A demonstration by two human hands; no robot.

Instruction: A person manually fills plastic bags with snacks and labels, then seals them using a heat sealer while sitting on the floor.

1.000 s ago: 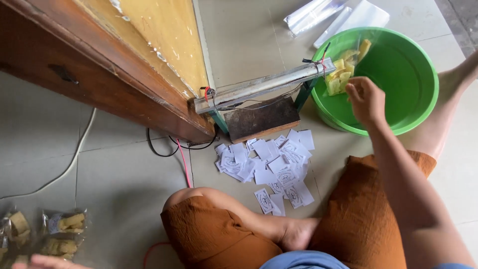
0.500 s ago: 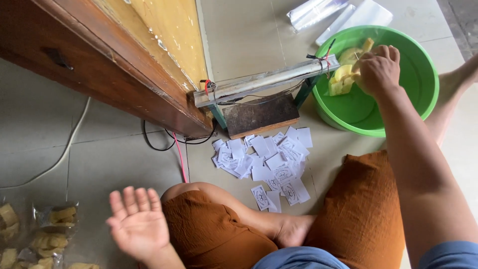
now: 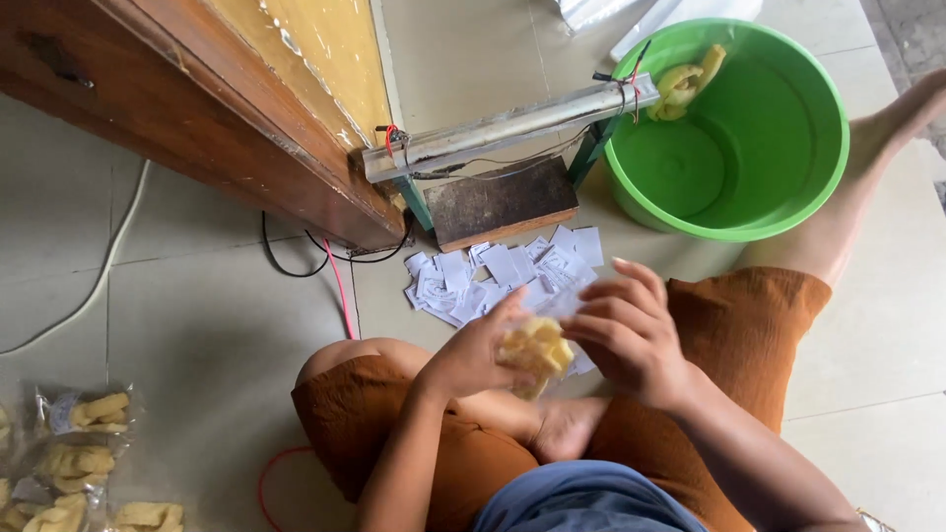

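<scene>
Pinching a clump of light, brittle-looking yellow crackers near the green basin, both hands' grips, left hand and right hand, probably need gentle edge pressure.

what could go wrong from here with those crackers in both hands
The yellow crackers sit loosely between the left hand and the right hand, above the lap, so pieces might slip out or break if squeezed. Crumbs could fall on the small white paper slips spread on the floor just below. The metal bar tool with its wires lies close ahead, so a forward reach could brush it.
</scene>
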